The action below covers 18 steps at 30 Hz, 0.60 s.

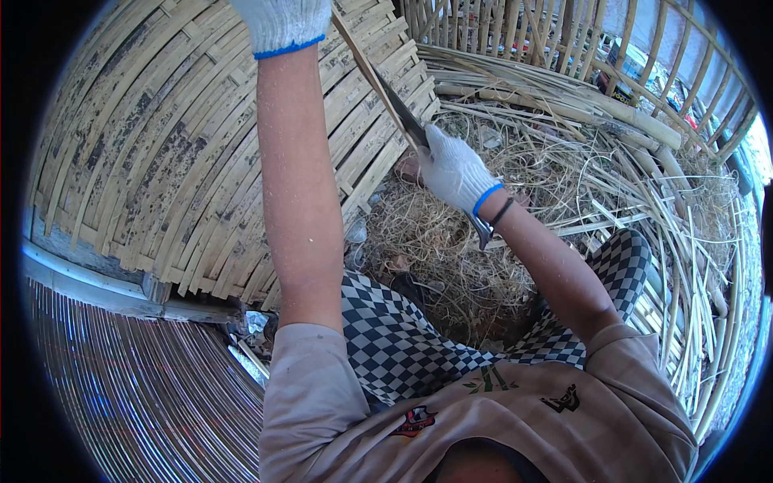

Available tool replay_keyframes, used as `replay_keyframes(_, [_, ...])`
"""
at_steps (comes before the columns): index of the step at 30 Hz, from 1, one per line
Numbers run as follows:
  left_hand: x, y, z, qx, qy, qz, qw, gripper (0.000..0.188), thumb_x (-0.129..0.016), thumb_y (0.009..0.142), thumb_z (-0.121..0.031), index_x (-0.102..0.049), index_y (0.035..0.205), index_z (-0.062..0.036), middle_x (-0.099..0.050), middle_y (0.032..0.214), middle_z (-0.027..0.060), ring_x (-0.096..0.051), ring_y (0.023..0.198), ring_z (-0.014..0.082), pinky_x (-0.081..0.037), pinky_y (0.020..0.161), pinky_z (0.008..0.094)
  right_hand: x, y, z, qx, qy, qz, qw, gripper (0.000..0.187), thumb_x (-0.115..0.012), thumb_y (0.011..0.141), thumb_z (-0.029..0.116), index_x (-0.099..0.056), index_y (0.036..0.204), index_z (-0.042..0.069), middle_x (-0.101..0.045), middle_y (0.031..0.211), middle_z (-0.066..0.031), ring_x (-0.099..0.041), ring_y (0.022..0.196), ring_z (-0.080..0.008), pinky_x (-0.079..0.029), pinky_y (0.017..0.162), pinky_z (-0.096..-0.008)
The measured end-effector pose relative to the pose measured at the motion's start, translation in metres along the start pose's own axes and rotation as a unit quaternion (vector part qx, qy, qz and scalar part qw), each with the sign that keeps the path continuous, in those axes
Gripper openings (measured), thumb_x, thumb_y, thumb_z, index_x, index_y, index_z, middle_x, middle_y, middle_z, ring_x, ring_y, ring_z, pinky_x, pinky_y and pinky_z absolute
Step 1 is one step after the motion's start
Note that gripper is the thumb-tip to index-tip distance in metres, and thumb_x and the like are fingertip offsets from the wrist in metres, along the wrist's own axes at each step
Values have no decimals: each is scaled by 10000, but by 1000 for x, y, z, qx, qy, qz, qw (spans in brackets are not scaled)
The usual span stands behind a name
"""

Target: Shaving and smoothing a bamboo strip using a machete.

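My right hand [457, 167], in a white knit glove with a blue cuff, is closed round a knife [407, 117]. Its dark blade points up and to the left, and the handle end shows below my wrist. Along the blade lies a thin bamboo strip [369, 68], its lower end at my right thumb and fingers. The strip runs up beside my left hand [288, 22], gloved the same way, with the arm stretched forward. The upper edge of the picture cuts off the left fingers, so their grip is hidden.
On the left leans a woven bamboo panel [177, 153]. Fibrous shavings [467, 274] cover the ground between my checkered trouser legs [386, 330]. Long bamboo strips [676, 266] and poles [612, 113] lie on the right, before a bamboo slat fence [555, 36]. A ribbed mat-like surface [153, 386] lies lower left.
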State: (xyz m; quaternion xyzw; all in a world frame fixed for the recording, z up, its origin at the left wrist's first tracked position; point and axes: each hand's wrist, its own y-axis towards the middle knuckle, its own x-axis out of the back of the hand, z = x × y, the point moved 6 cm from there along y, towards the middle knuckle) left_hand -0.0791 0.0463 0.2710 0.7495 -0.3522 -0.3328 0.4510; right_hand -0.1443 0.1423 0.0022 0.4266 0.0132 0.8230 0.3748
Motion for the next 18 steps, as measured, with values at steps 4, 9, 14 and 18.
replay_keyframes(4, [2, 5, 7, 1, -55, 22, 998, 536, -474, 1030, -587, -360, 650, -226, -295, 507, -71, -273, 370, 90, -196, 342, 274, 7, 5, -12, 18, -20, -3, 1000, 193, -544, 985, 206, -530, 1064, 30, -652, 752, -272, -655, 751, -482, -497, 646, -568])
replay_keyframes(9, [20, 15, 13, -7, -81, 21, 996, 522, -477, 1025, -594, -382, 677, -216, -299, 511, -69, -270, 377, 93, -188, 349, 278, -18, -10, -24, 17, 34, -29, 999, 200, -533, 995, 205, -506, 1118, 50, -665, 738, -240, -671, 726, -459, -515, 632, -555])
replay_keyframes(14, [38, 16, 14, -22, -5, -38, 999, 502, -474, 1035, -572, -396, 695, -211, -311, 526, -66, -279, 384, 98, -205, 348, 276, -65, -12, -56, -92, -60, 98, 989, 184, -488, 1005, 204, -470, 1099, 46, -689, 798, -231, -691, 786, -447, -528, 691, -560])
replay_keyframes(18, [69, 29, 31, 86, -221, 8, 971, 494, -478, 1038, -559, -399, 699, -209, -311, 530, -65, -288, 391, 103, -222, 350, 272, -41, -10, -32, 44, 4, -38, 998, 177, -556, 994, 229, -501, 1053, 71, -649, 682, -204, -664, 667, -434, -504, 568, -553])
